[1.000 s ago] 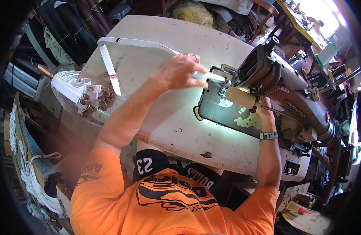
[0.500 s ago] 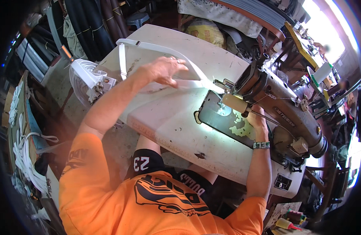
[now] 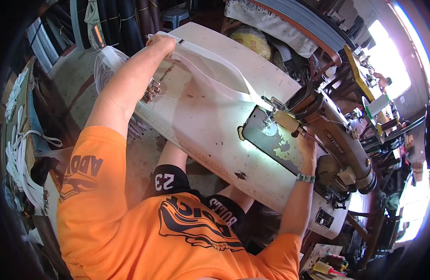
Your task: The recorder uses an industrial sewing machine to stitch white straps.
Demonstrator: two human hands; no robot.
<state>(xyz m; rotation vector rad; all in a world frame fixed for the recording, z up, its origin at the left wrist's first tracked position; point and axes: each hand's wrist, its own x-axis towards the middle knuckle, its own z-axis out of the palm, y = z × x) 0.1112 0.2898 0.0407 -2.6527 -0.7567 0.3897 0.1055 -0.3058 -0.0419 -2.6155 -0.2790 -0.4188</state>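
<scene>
My left hand (image 3: 161, 44) is closed on a white strap (image 3: 215, 69) at the far left corner of the table. The strap stretches from there to the needle area of the sewing machine (image 3: 329, 133), in a long loop with a dark slider near my fingers. My right hand (image 3: 307, 151) is at the machine's right side, behind a wooden knob (image 3: 285, 120); its fingers are mostly hidden. A bundle of white straps (image 3: 105, 70) with metal clips (image 3: 151, 91) hangs by the table's left edge, partly behind my left forearm.
The white table (image 3: 196, 140) has a lit dark plate (image 3: 285, 154) under the machine. Rolls of dark material (image 3: 126, 23), a blue stool (image 3: 175, 16) and a yellow sack (image 3: 250, 42) stand beyond. A cluttered bench (image 3: 24, 140) with white straps is at the left.
My left hand has moved from beside the needle to the far left corner, where it grips the strap, now drawn out along the table. My right hand stays by the machine.
</scene>
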